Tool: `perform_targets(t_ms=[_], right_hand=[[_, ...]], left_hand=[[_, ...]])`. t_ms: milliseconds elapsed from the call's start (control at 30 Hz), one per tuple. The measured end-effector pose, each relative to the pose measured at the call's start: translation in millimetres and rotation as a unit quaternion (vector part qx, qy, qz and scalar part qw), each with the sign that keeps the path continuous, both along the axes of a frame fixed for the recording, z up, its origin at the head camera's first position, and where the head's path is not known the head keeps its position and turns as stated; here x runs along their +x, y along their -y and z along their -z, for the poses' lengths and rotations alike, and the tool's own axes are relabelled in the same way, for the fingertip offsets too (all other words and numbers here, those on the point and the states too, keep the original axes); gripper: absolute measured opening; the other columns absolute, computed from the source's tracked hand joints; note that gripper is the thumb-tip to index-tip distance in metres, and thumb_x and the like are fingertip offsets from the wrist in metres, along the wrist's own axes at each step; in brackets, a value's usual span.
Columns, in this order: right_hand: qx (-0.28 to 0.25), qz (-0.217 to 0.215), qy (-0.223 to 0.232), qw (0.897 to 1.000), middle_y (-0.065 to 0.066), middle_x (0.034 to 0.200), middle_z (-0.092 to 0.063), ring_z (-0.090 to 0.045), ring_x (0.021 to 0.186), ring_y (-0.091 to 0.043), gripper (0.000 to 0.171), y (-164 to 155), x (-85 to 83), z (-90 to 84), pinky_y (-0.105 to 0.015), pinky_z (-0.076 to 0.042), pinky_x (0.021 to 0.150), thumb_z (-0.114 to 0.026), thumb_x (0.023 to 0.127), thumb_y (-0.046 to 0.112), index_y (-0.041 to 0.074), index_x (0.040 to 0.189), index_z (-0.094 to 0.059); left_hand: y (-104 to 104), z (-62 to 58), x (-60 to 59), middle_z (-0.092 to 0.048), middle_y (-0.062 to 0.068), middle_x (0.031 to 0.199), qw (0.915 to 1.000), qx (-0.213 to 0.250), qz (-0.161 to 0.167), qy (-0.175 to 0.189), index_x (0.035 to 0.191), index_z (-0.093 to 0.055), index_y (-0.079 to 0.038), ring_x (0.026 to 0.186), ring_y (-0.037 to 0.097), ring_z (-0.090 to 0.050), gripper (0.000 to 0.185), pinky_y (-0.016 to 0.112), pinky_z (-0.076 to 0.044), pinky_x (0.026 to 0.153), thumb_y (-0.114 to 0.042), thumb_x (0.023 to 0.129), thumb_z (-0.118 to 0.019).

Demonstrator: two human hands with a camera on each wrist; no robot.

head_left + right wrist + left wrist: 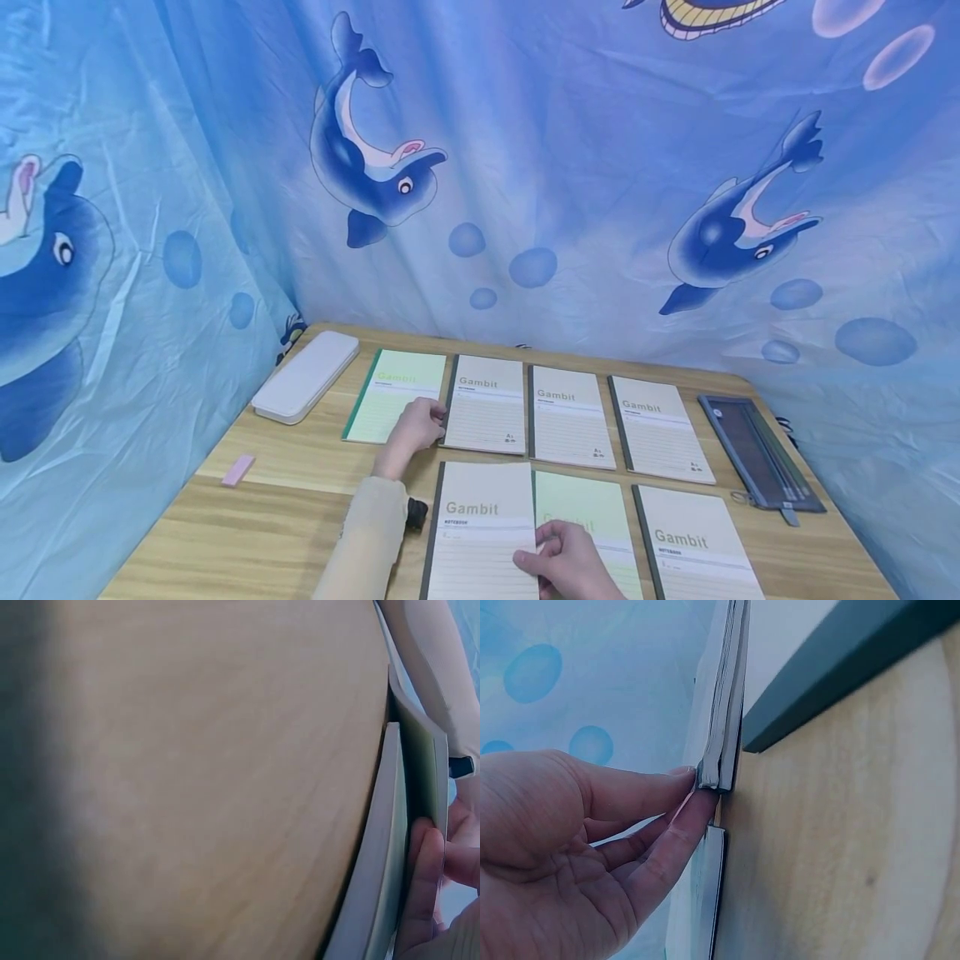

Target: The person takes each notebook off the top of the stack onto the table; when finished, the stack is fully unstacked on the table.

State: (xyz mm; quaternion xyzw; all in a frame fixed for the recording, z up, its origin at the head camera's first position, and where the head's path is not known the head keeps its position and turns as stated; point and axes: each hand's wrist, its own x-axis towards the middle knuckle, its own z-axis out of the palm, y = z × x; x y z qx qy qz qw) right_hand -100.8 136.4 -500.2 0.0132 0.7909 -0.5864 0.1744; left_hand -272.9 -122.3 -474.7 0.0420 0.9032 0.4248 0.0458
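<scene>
My left hand (417,423) is at the lower left corner of a white Gambit notebook (486,412) in the back row. In the left wrist view, thumb and fingers pinch that dark-spined corner (718,776), where layered pages show. A green notebook (393,396) lies just left of it. My right hand (568,560) grips the right edge of the front-left white notebook (483,533), thumb on top and fingers beneath. That notebook overlaps a second green notebook (588,500). From the right wrist, the gripped notebook (424,750) appears raised beside another one.
Two more white notebooks (572,421) continue the back row, and another (701,542) lies front right. A mesh pencil pouch (761,454) sits at the right edge. On the left are a white case (306,377) and a pink eraser (238,470). A dolphin-print curtain (585,183) hangs behind the table.
</scene>
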Motion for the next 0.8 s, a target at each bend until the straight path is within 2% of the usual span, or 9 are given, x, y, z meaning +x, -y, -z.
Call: perform_targets(t_ms=[167, 433, 800], right_hand=[[-0.002, -0.014, -0.008, 1.0, -0.001, 0.063, -0.061, -0.059, 0.049, -0.009, 0.048, 2.1, 1.6, 0.4, -0.028, -0.056, 0.052, -0.081, 0.084, 0.022, -0.01, 0.11, -0.057], [-0.001, -0.022, -0.019, 1.0, -0.002, 0.061, -0.061, -0.061, 0.049, -0.011, 0.034, 4.2, 1.1, 2.1, -0.026, -0.054, 0.048, -0.076, 0.086, 0.016, -0.008, 0.104, -0.06], [0.018, -0.034, -0.039, 0.998, -0.001, 0.061, -0.06, -0.061, 0.049, -0.012, 0.035, 4.7, 0.9, 4.0, -0.03, -0.056, 0.05, -0.079, 0.085, 0.02, -0.004, 0.102, -0.061]], left_hand=[[0.1, 0.4, -0.3, -0.068, 0.016, 0.098, 1.0, 0.0, 0.001, -0.002, 0.121, -0.063, 0.013, 0.089, 0.025, -0.064, 0.04, 0.036, -0.056, 0.077, 0.012, 0.081, -0.066], [0.9, 1.1, -0.1, -0.068, 0.016, 0.097, 1.0, 0.001, 0.003, -0.004, 0.119, -0.063, 0.014, 0.088, 0.025, -0.065, 0.038, 0.036, -0.056, 0.076, 0.012, 0.08, -0.065], [1.5, -1.4, 0.7, -0.068, 0.017, 0.096, 1.0, 0.006, 0.005, 0.002, 0.119, -0.063, 0.014, 0.084, 0.024, -0.064, 0.039, 0.033, -0.056, 0.07, 0.01, 0.08, -0.065]])
